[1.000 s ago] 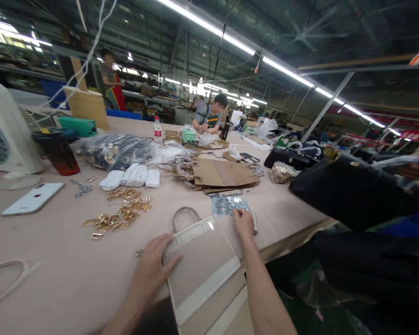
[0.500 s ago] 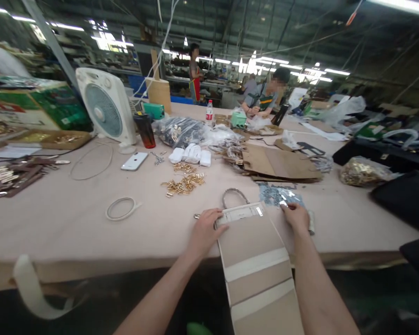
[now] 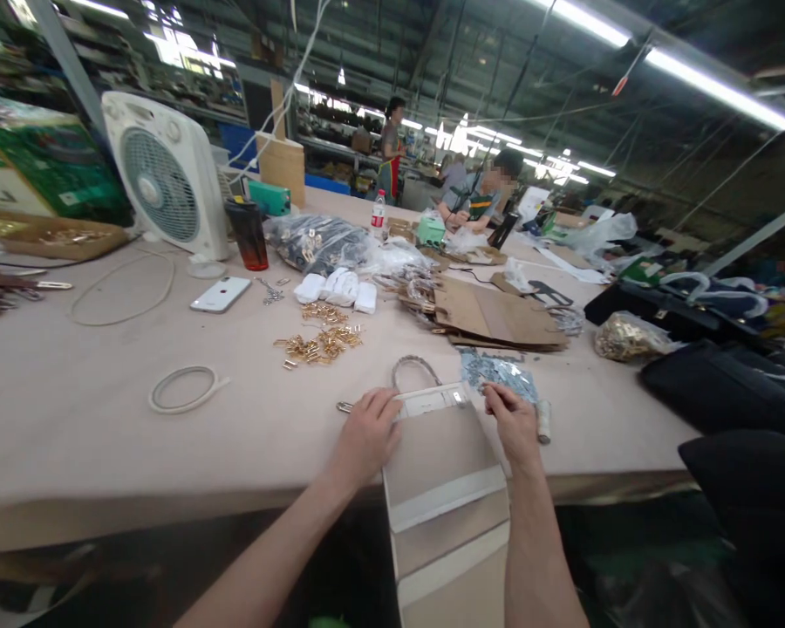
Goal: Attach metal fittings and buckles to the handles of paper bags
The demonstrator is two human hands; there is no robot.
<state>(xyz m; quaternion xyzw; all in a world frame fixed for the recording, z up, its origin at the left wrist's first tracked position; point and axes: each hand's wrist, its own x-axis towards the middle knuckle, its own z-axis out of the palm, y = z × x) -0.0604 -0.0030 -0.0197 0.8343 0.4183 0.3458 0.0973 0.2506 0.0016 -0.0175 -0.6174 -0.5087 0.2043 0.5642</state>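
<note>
A beige bag panel (image 3: 441, 449) with pale crosswise strips hangs over the table's front edge, its upper end lying on the top. A braided handle loop (image 3: 415, 359) rises behind that end, and a small shiny metal plate (image 3: 458, 398) sits near its right corner. My left hand (image 3: 368, 439) is closed on the panel's upper left edge. Just right of the corner, my right hand (image 3: 511, 417) pinches something too small to make out. Behind its fingers lies a blue-grey plastic packet (image 3: 497, 371) of small metal pieces.
Gold hardware (image 3: 317, 343), a tape roll (image 3: 184, 389) and a phone (image 3: 221, 294) lie to the left. A fan (image 3: 160, 179) and a dark tumbler (image 3: 247, 234) stand behind. Brown panels (image 3: 497, 314) are stacked beyond the packet; black bags (image 3: 706, 384) lie right. A co-worker (image 3: 477, 196) sits opposite.
My right hand has come from the packet of metal pieces toward the panel's upper right corner, fingers pinched. My left hand stays on the panel. The view has turned slightly right.
</note>
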